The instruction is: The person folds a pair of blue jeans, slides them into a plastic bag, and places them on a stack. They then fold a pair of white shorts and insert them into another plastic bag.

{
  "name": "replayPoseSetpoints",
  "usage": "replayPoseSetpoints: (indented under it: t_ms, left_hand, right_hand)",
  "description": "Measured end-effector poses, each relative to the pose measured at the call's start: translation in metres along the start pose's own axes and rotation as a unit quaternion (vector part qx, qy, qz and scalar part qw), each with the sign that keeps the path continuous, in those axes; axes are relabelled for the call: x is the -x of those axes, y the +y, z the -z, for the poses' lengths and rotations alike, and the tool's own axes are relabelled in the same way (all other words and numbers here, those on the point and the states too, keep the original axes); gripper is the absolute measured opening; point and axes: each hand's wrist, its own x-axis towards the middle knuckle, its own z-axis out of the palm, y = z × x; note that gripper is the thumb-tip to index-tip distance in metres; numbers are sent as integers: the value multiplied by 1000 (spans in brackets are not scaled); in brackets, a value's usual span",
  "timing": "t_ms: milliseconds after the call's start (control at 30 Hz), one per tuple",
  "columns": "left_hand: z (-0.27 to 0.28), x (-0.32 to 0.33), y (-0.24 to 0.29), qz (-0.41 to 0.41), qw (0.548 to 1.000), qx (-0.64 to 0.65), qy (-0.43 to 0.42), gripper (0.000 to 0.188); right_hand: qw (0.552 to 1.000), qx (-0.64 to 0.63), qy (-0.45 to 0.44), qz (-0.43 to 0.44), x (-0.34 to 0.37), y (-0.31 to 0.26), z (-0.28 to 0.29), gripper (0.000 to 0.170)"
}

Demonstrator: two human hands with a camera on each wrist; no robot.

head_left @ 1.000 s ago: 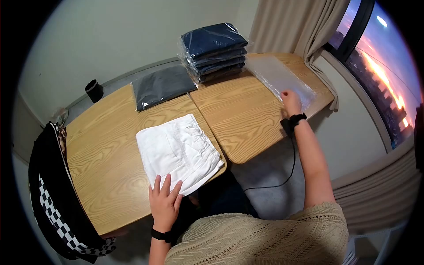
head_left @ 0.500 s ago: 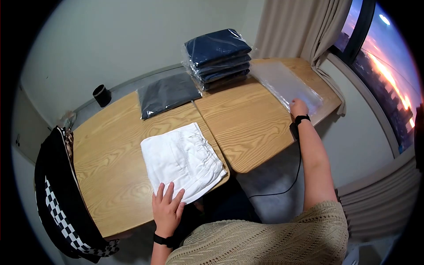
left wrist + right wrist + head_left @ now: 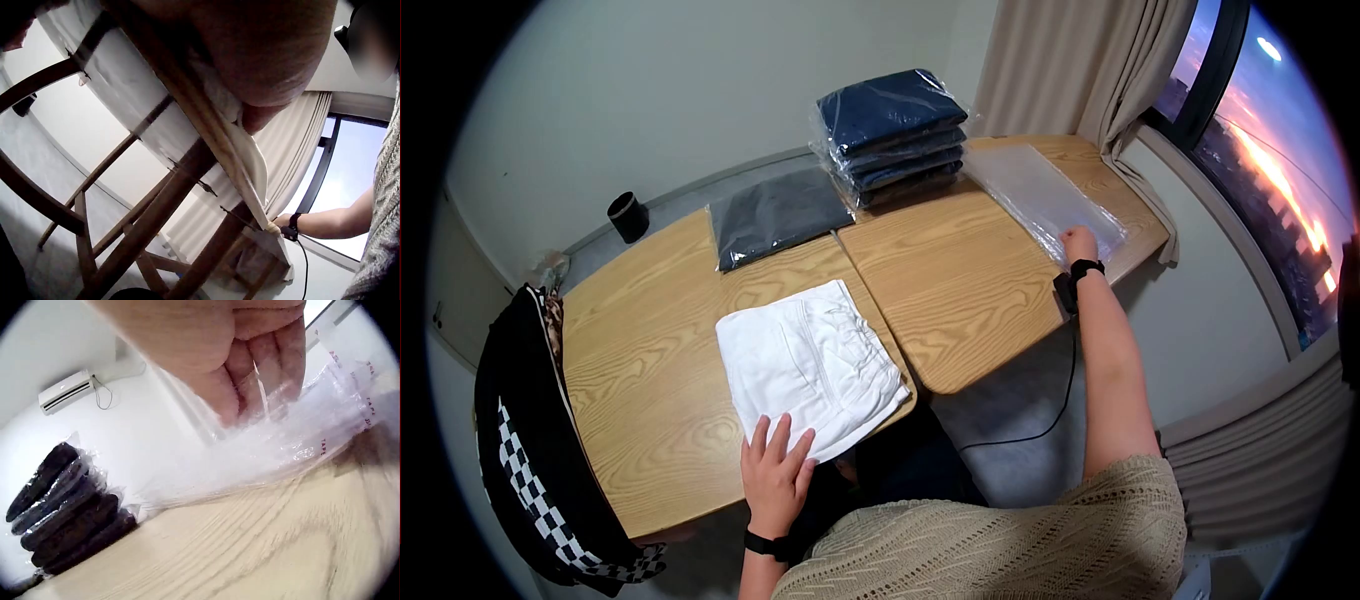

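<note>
A folded pair of white pants (image 3: 810,360) with a gathered waistband lies near the table's front edge. On its lower left corner rests my left hand (image 3: 775,480), fingers spread. At the right end of the table, my right hand (image 3: 1080,245) is at the near edge of a flat stack of clear plastic bags (image 3: 1040,195). The right wrist view shows the fingers of this hand (image 3: 262,362) curled, pinching the film of a clear plastic bag (image 3: 275,447) with red print along its edge. In the left wrist view the table's underside fills much of the picture.
Navy garments (image 3: 890,130) in clear bags are piled at the back, beside a flat bagged dark grey garment (image 3: 780,220). A black bag with a checkered strap (image 3: 530,450) hangs at the left edge. Two wooden tabletops (image 3: 960,290) meet at a seam. A black cable (image 3: 1040,430) trails from my right wrist.
The head view has shifted slightly. My right hand stays at the near edge of the plastic bags, with only a small movement there. The left hand keeps its place on the white pants.
</note>
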Motion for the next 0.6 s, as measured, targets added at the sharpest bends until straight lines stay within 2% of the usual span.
replayPoseSetpoints:
  t_ms: [167, 200, 233, 267, 333, 367, 433, 500, 567, 600]
  left_hand:
    - [-1, 0, -1, -1, 1000, 0, 4, 36]
    - [-1, 1, -1, -1, 1000, 2, 4, 36]
    - [-1, 0, -1, -2, 1000, 2, 7, 36]
    - [-1, 0, -1, -3, 1000, 2, 10, 36]
    - [1, -1, 0, -2, 1000, 6, 10, 37]
    - [2, 0, 0, -2, 1000, 6, 11, 37]
    - [3, 0, 0, 0, 1000, 8, 10, 37]
    - [2, 0, 0, -2, 1000, 10, 11, 37]
    - [1, 0, -1, -9, 1000, 14, 20, 37]
    - [1, 1, -1, -9, 1000, 16, 18, 39]
  right_hand:
    - [989, -108, 76, -69, -23, 37, -7, 16]
    - [948, -286, 41, -130, -23, 36, -1, 17]
    - [871, -454, 4, -187, -21, 35, 4, 18]
    - [872, -452, 4, -187, -20, 33, 10, 18]
    - [923, -365, -26, -117, -5, 5, 32, 18]
    - [924, -363, -33, -118, 11, -19, 44, 18]
    - [863, -499, -56, -52, 52, -77, 72, 16]
    - [841, -524, -128, 30, 88, -122, 92, 16]
    - [791, -573, -202, 68, 122, -163, 102, 12]
    - [790, -574, -207, 64, 137, -181, 106, 12]
